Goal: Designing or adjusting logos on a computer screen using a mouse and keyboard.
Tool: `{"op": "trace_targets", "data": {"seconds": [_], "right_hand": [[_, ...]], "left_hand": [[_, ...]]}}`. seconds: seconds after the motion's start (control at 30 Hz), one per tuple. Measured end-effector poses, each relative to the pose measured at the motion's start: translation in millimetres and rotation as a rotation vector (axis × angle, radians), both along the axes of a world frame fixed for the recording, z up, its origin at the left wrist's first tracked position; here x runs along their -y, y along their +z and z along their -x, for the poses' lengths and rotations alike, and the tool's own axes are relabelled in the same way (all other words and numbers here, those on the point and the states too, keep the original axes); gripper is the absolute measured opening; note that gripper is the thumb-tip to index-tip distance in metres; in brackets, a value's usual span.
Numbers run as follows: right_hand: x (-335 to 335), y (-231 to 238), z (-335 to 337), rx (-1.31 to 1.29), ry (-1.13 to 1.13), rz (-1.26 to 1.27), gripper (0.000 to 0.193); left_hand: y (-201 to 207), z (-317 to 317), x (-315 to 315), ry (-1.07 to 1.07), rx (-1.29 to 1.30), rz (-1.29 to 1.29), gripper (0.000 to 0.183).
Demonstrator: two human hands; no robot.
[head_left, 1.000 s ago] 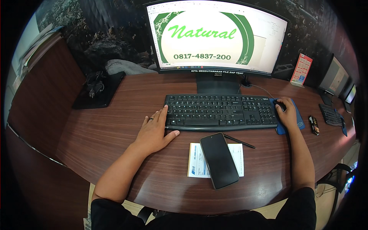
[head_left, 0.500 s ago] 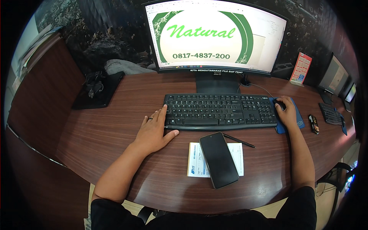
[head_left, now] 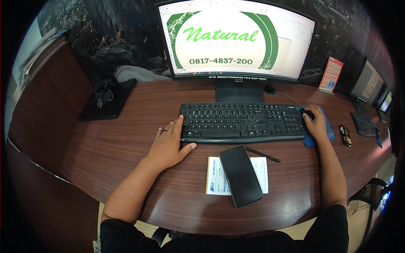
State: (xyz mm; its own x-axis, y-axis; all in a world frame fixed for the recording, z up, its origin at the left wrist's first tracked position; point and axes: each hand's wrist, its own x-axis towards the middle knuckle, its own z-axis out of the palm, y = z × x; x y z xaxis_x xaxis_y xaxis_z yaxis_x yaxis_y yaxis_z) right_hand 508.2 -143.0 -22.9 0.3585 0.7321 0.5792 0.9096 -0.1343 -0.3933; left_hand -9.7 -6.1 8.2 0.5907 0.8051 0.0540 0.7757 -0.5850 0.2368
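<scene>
My left hand [head_left: 169,143] rests on the desk at the left end of a black keyboard [head_left: 242,121], its fingertips touching the keyboard's edge. The fingers are stretched out, the thumb apart, and a ring sits on one finger. At the keyboard's right end, my right hand [head_left: 315,122] is curved over a black computer mouse [head_left: 309,114], which it mostly covers. Beneath the mouse lies a blue mouse pad [head_left: 328,126]. Behind the keyboard, a curved monitor [head_left: 223,40] shows a green and white oval label design with lettering.
Nearer me, a dark smartphone [head_left: 241,177] lies across a white printed pad [head_left: 214,177], beside a black pen [head_left: 270,156]. A small dark box [head_left: 345,136] sits right of the mouse pad. A red desk calendar [head_left: 331,76] stands behind. At left, a cable rests on a black laptop-like slab [head_left: 120,103].
</scene>
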Motion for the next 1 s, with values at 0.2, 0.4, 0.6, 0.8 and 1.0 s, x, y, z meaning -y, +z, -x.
{"op": "trace_targets", "data": {"seconds": [0.2,0.4,0.6,0.8,1.0], "right_hand": [[-2,0,0,-0.002,-0.004,-0.001,0.022],[0,4,5,0.004,-0.002,-0.012,0.036],[1,-6,-1,0.045,-0.035,-0.061,0.045],[2,3,9,-0.052,-0.063,0.003,0.037],[4,2,5,-0.024,-0.076,-0.034,0.034]], "left_hand": [[0,-1,-1,-0.001,0.002,-0.005,0.098],[3,1,1,0.001,0.012,-0.005,0.099],[1,2,1,0.0,-0.005,0.005,0.099],[2,1,2,0.011,-0.007,0.001,0.101],[2,-2,0,0.014,-0.04,0.015,0.103]]}}
